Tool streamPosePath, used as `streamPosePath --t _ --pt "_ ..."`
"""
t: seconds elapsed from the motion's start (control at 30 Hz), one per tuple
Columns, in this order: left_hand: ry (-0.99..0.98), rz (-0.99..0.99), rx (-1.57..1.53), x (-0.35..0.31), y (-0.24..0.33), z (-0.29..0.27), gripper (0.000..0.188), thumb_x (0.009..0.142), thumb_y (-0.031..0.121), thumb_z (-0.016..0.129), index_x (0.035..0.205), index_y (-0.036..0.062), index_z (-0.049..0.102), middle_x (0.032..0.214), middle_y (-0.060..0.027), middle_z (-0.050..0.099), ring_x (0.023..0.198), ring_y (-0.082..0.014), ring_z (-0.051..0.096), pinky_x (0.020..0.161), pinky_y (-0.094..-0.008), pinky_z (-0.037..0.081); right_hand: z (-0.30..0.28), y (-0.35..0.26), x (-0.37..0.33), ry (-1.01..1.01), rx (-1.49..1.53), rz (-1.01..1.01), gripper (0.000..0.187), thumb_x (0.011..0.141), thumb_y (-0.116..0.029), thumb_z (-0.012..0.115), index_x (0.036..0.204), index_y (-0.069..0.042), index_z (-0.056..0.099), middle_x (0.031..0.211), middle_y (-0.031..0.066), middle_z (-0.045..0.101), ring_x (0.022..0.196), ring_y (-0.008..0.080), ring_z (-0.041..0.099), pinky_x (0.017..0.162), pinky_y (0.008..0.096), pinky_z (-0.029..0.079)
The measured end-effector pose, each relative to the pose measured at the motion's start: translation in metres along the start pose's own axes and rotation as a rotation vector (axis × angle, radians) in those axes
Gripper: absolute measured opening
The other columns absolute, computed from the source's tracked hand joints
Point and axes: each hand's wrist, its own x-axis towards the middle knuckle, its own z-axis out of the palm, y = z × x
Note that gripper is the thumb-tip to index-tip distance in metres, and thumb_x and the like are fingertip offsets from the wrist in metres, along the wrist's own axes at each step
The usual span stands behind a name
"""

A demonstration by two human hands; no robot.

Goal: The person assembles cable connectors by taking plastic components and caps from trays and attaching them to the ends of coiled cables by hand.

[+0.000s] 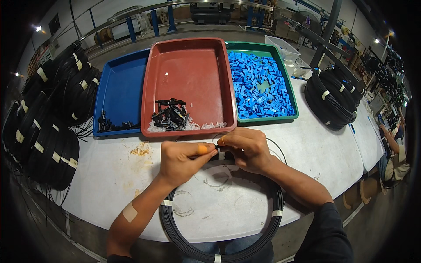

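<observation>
My left hand (182,161) and my right hand (249,150) meet fingertip to fingertip over the worktable, just in front of the red tray. Both are closed in a pinch around a small black piece (216,147), mostly covered by the fingers, so its exact kind does not show. Orange tape wraps a finger on each hand. Below them a coil of black cable (278,199), bound with white tape bands, lies partly on the table and partly over my lap. A loose strand of cable (279,150) curves out beyond my right wrist.
The red tray (188,52) holds black connector parts (172,115) and small clear pieces. A blue tray (120,87) with black parts stands left; a green tray (294,111) of blue clips (258,85) right. Taped cable coils (52,149) pile up left, more coils (329,98) right.
</observation>
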Motion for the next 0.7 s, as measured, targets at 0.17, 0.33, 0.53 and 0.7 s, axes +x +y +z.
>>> streamPosePath --t 0.17,0.33,0.53,0.7 --pt "-0.112 0.402 0.303 -0.002 -0.002 -0.010 0.009 0.077 0.003 0.083 0.084 0.0006 0.078 0.084 -0.0133 0.077 0.070 -0.0207 0.076 0.060 -0.0247 0.058 -0.002 -0.008 0.009 -0.269 0.410 0.580 0.015 0.079 0.002 0.077 0.093 0.002 0.071 0.077 0.0150 0.072 0.072 0.0258 0.071 0.066 0.0339 0.054" --pt "-0.058 -0.021 0.027 0.002 -0.003 -0.007 0.008 0.078 0.003 0.082 0.082 -0.0009 0.077 0.077 -0.0131 0.076 0.063 -0.0157 0.073 0.056 -0.0243 0.056 0.000 -0.003 0.004 -0.045 0.287 0.280 0.015 0.078 0.003 0.077 0.092 0.002 0.070 0.079 0.0139 0.072 0.071 0.0238 0.071 0.065 0.0338 0.053" --pt "-0.114 0.127 0.109 0.001 0.000 -0.010 0.009 0.076 0.003 0.084 0.082 -0.0002 0.078 0.079 -0.0137 0.076 0.066 -0.0173 0.074 0.058 -0.0242 0.057 0.008 -0.008 -0.001 0.001 0.206 0.257 0.016 0.074 0.008 0.075 0.089 0.003 0.071 0.076 0.0144 0.071 0.068 0.0242 0.071 0.060 0.0336 0.052" --pt "-0.108 0.305 0.176 0.004 -0.003 -0.009 0.010 0.074 0.002 0.084 0.081 0.0003 0.077 0.084 -0.0144 0.076 0.072 -0.0226 0.076 0.059 -0.0268 0.059 0.001 -0.010 0.006 -0.187 0.334 0.509 0.010 0.081 0.001 0.078 0.087 0.003 0.071 0.075 0.0133 0.072 0.068 0.0203 0.071 0.061 0.0326 0.052"
